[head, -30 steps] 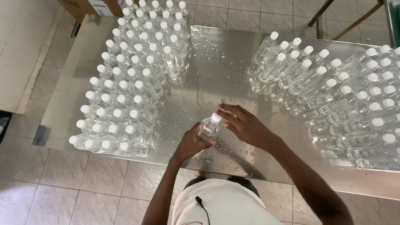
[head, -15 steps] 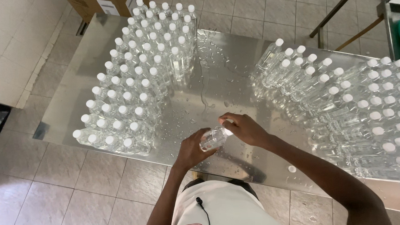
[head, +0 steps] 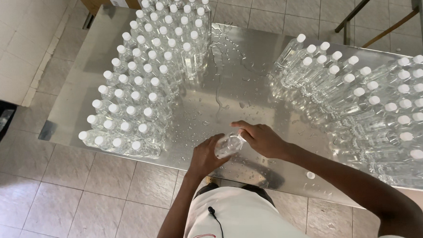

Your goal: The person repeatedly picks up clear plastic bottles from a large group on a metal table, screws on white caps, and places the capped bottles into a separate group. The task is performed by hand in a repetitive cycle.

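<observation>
A small clear plastic bottle [head: 228, 145] lies tilted between both my hands above the wet steel table [head: 247, 74]. My left hand [head: 205, 157] cups its lower end from the left. My right hand [head: 261, 138] grips its upper end, and its fingers hide the cap. The bottle's base points toward the camera.
Several upright clear bottles with white caps [head: 143, 74] fill the table's left side. Another large batch of capped bottles [head: 377, 107] crowds the right side. A loose white cap [head: 310, 175] lies near the front edge. A cardboard box [head: 116, 0] stands on the tiled floor beyond.
The bottle has tipped from nearly upright, with its white cap showing, to lying on its side with the cap hidden under my right hand. Both hands stayed at the same spot.
</observation>
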